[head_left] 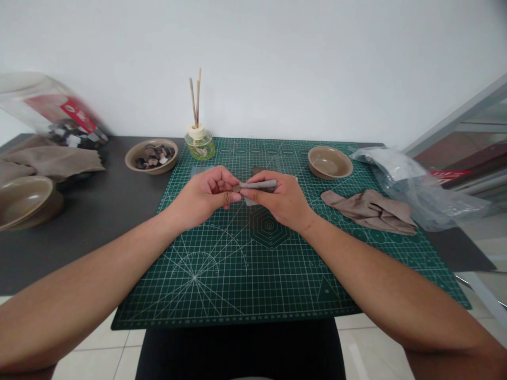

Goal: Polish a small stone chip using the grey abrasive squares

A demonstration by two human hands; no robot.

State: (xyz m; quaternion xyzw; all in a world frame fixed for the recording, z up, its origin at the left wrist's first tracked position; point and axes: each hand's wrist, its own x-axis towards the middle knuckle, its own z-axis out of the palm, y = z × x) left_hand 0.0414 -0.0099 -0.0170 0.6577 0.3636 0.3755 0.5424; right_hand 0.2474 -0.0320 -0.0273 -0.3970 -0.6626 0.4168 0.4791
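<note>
Above the green cutting mat (206, 295), my two hands meet near the middle. The fingertips of my left hand (209, 194) pinch a small brown chip (236, 188), much like the stone-like pieces in the bowl at the left. In my right hand (283, 198) is a folded grey strip (259, 185), perhaps sandpaper or cloth; its exact kind I cannot make out. The strip's left end touches or nearly touches the chip. Partly hidden behind my hands, a dark flat piece (260, 170) and a bluish-grey flat piece (201, 170) lie on the mat.
A bowl of chips (130, 162) and a reed diffuser (199, 143) stand at the back left. Farther left are another bowl (29, 192), a brown cloth (55, 158) and a bag of pieces (73, 129). Rightward lie a bowl (330, 161), a cloth (372, 211) and a plastic bag (428, 192).
</note>
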